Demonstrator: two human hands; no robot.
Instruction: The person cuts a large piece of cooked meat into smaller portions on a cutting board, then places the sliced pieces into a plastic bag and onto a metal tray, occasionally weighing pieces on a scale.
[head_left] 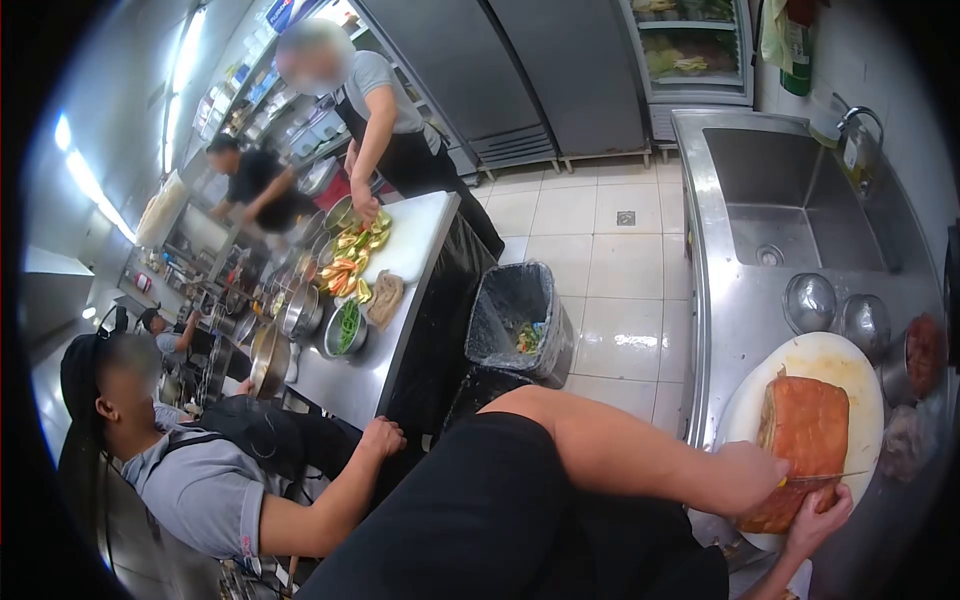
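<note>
My left hand (750, 477) is closed around the handle of a knife (835, 476), of which only a small yellow patch shows. The thin blade lies across a slab of browned meat (808, 420), near its lower end. The slab looks like pork belly, with an orange-brown top and a paler layered side. My right hand (822, 520) grips the end of the slab below the blade, fingers curled on its edge. Under the meat is a white oval cutting board (803, 350), stained around the slab, on the steel counter (715, 330).
Beyond the board stand two round metal pieces (810, 302), a container of reddish food (925, 345) and a plastic bag (905, 430). A sink (800, 195) is farther along. Left are a lined trash bin (515, 320), a vegetable-laden worktable (430, 225) and several people, one close by (210, 480).
</note>
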